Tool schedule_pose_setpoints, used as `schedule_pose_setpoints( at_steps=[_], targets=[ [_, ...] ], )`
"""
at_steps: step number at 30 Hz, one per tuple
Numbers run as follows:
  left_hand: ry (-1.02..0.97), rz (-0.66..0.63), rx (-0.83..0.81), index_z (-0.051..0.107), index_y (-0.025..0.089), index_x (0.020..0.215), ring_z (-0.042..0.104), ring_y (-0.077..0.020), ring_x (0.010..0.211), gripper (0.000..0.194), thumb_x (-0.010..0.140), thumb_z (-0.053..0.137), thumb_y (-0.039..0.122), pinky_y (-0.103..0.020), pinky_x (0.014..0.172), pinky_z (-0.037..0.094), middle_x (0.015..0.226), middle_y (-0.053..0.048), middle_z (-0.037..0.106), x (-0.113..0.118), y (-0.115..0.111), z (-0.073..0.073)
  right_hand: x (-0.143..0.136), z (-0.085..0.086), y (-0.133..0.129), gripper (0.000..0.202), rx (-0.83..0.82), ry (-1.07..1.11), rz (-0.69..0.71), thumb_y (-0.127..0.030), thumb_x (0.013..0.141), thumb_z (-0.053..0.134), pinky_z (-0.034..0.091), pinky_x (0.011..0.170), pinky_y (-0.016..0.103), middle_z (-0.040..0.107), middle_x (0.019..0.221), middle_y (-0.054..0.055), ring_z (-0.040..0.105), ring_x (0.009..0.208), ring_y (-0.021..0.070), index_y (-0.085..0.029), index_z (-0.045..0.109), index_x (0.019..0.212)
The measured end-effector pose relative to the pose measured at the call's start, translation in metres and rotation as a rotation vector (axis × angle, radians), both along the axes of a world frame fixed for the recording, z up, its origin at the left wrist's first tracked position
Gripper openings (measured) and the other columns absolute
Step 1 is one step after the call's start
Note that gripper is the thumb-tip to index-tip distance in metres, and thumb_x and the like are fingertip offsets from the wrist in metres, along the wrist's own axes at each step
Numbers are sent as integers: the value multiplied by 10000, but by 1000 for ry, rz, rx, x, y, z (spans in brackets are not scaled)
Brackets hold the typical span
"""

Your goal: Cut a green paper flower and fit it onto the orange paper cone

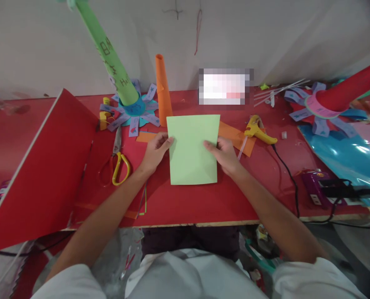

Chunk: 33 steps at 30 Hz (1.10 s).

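A light green sheet of paper (193, 151) is held up in front of me over the red table (185, 207). My left hand (158, 148) grips its left edge, thumb on the front and fingers behind. On the opposite edge my right hand (225, 153) pinches it the same way. Orange paper pieces (249, 145) lie partly hidden behind the sheet. Left of my left hand rest scissors with yellow handles (121, 166). A yellow glue gun (259, 129) lies beyond my right hand.
A red board (44, 166) leans at the left. Behind stand an orange paper cone (164, 91) and a green paper tube (110, 58) on a flower-like base. A similar red tube (353, 89) tilts at the right. A purple power socket box (317, 187) with cables sits near the front right.
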<state>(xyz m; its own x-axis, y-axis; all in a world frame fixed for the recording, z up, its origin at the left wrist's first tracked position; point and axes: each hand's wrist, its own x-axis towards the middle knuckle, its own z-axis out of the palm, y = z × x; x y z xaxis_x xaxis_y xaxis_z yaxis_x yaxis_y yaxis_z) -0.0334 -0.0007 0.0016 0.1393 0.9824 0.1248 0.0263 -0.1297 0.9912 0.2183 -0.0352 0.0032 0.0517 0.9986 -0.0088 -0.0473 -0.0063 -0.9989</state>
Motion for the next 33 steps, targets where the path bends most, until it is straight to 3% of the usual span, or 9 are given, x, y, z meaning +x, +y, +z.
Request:
schedule_pose_setpoints(
  at_steps=[2,5,11,17,33],
  targets=[
    [12,2,-12,624,201,790,457,-98,576,533,829,829,691,-245,535,353,671,32,540,-1,0,3,-1,4,-1,491,3,-4,31,-675,754,876,500,649,326,715,840,29,610,730,181,-216,723,838],
    [36,2,24,538,202,698,387,-96,562,584,814,840,688,-254,523,290,623,48,454,-3,0,7,0,7,-2,493,30,-23,23,-717,818,809,526,673,342,706,828,27,626,746,195,-234,712,839],
    [37,22,90,548,205,711,402,-116,616,579,870,777,713,-286,556,306,675,25,452,-2,-4,13,5,2,1,554,33,-92,21,-787,789,794,519,629,343,643,740,20,619,739,211,-244,690,823],
    [18,107,108,530,207,713,376,-107,599,585,856,797,707,-291,552,278,662,37,432,-5,-3,12,2,9,0,528,60,-70,42,-735,781,831,439,598,311,585,706,-9,519,644,154,-239,651,764],
    [90,121,158,481,212,685,354,-121,615,609,879,763,716,-308,576,259,651,36,391,-7,-5,12,5,16,1,517,89,-152,-37,-724,775,815,392,585,313,505,663,-17,437,626,145,-246,627,715]
  ],
)
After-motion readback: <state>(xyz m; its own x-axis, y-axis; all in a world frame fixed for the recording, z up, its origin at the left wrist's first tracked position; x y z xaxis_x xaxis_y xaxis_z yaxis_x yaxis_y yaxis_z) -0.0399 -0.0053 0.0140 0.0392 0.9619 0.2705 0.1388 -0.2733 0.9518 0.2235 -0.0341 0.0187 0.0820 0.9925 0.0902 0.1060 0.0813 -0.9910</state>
